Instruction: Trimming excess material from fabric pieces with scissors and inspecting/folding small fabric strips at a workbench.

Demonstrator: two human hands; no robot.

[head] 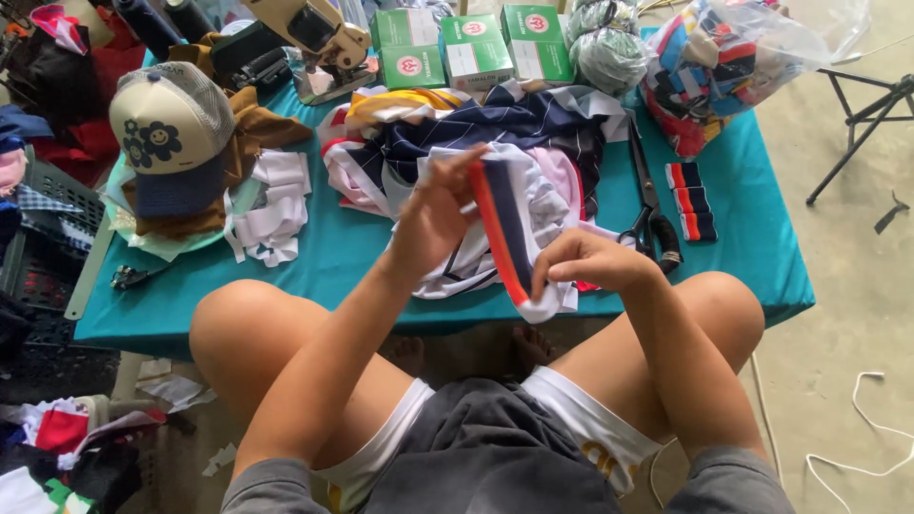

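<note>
The fingers of the left hand (433,214) are pressed together around the upper end of a stretchy knitted band striped navy, orange and white (503,233), pinching it near its top edge, while the right hand (590,262) pinches the lower end, thumb and forefinger closed on the folded white corner. The band hangs taut between the two hands, just above the near edge of the low table with a teal cloth cover (752,238), and it seems joined to, or lying against, the white garment panel beneath it; which of the two cannot be told. Judging from how things lie, the work looks well under way rather than finished: a heap of soft navy, white, yellow and pink striped fabric pieces (495,128) sits behind the hands, three short folded bands of the same colours (690,200) lie in a tidy column to the right, and a clear plastic bag stuffed with more ribbed trims (724,62) stands beyond them. Long black-handled steel scissors (647,205) rest beside the heap. To the left lie crumpled white paper scraps (271,205) and a cream mesh-backed cap with a dark flower print (171,124). Green and white cardboard boxes (471,48) line the far edge.
</note>
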